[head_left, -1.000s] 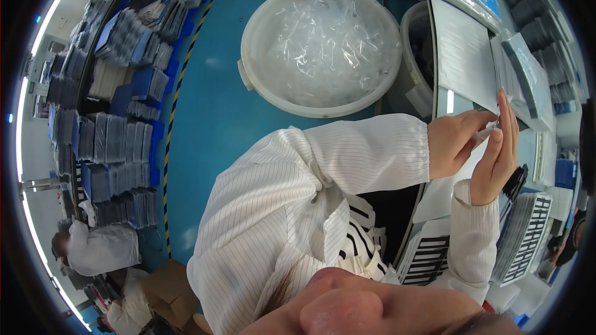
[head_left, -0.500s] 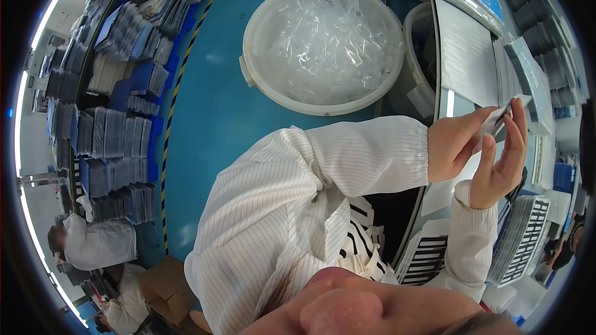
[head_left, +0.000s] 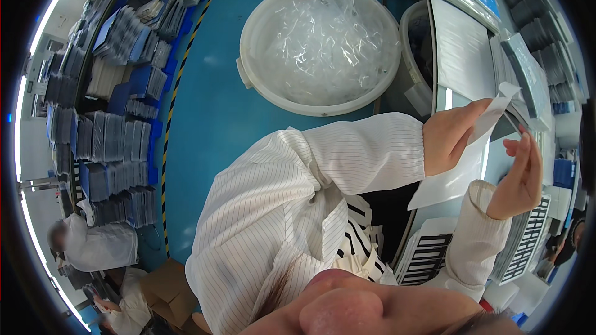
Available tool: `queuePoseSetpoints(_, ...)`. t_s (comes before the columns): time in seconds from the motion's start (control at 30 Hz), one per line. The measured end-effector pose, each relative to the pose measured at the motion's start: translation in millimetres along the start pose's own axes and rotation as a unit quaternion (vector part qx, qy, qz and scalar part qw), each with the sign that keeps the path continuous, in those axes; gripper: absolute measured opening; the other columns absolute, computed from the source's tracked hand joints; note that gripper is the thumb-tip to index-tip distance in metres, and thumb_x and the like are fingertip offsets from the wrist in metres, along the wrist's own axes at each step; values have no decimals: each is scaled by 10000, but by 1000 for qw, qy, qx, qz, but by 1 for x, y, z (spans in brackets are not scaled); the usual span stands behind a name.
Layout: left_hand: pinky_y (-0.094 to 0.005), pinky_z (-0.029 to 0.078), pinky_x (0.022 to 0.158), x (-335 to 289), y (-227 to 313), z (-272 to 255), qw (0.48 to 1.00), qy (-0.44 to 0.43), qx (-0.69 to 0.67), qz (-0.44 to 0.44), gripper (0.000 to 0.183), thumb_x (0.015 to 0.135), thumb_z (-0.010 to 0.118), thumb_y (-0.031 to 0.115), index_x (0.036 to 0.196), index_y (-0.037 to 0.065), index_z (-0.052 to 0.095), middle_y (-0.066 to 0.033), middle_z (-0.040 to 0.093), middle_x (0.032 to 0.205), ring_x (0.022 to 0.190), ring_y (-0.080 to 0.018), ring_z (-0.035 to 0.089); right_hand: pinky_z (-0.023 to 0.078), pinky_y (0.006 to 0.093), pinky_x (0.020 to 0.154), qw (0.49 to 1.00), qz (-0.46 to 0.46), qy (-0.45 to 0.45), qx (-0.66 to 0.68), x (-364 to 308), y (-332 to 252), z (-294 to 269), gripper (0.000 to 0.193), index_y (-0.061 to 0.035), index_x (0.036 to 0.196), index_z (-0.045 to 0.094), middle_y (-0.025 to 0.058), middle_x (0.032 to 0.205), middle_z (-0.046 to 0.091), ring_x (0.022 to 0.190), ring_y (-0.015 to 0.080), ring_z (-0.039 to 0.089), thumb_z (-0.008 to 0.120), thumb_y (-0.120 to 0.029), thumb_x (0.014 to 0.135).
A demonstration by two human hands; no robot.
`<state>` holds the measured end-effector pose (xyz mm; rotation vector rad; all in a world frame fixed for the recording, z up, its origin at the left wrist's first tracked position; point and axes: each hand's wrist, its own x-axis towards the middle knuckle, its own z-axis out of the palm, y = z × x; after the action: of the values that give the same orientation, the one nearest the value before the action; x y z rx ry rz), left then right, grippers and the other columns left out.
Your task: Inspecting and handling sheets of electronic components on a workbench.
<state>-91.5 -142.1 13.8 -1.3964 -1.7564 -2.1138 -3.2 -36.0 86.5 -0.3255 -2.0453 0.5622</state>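
Observation:
My left hand [head_left: 448, 138] reaches across to the right, its fingers closed on a white strip [head_left: 495, 113] that looks like paper or film. The strip's upper end curls over. Behind it, a thin grey piece [head_left: 516, 119] shows at an angle; whether the two are joined is unclear. Fingertips of my right hand [head_left: 517, 180] meet the lower end of this grey piece in what looks like a pinch. Under the hands, a white sheet [head_left: 442, 187] lies on the bench and juts past its near edge.
A white tub [head_left: 247, 43] of clear plastic scraps stands left of the bench, with another bin [head_left: 410, 31] beside it. Black-and-white striped panels [head_left: 424, 257] and stacked panels [head_left: 524, 242] lie near my right arm. Packed shelves [head_left: 118, 130] and two people [head_left: 102, 245] are far left.
My right hand has drawn away rightward and down from my left, its fingers now closer together. More of the white strip and the grey piece shows between the hands.

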Motion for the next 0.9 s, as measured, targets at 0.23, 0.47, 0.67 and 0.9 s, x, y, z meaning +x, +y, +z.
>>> queuePoseSetpoints(0.23,-419,441,642,9,-15,-1,999,34,-1,-5,438,811,430,-21,1239,-51,337,-252,561,832,734,-400,563,488,330,823,978,108,29,177,16,32,-58,283,102,1091,523,213,1085,571,950,287,607,402,-103,936)
queuePoseSetpoints(0.47,-267,450,798,41,-114,-8,964,178,-154,-125,405,798,463,-56,1185,8,362,-115,526,1111,976,-150,542,471,344,867,985,131,1,113,-2,39,-120,294,101,1099,514,209,1089,567,993,296,583,391,-116,943)
queuePoseSetpoints(0.67,-279,441,813,50,-184,-6,926,284,-119,-221,437,751,502,-46,1166,9,379,-118,530,1065,927,-174,547,476,347,865,981,188,15,44,-40,29,-166,287,132,1104,493,223,1103,551,996,289,573,391,-79,937)
queuePoseSetpoints(0.9,-308,445,764,79,-215,13,920,346,-51,-174,380,710,530,-45,1073,15,435,-125,539,950,845,-222,557,487,300,779,973,214,56,-65,-73,-2,-198,251,102,1029,554,187,978,618,867,233,619,460,-102,916)
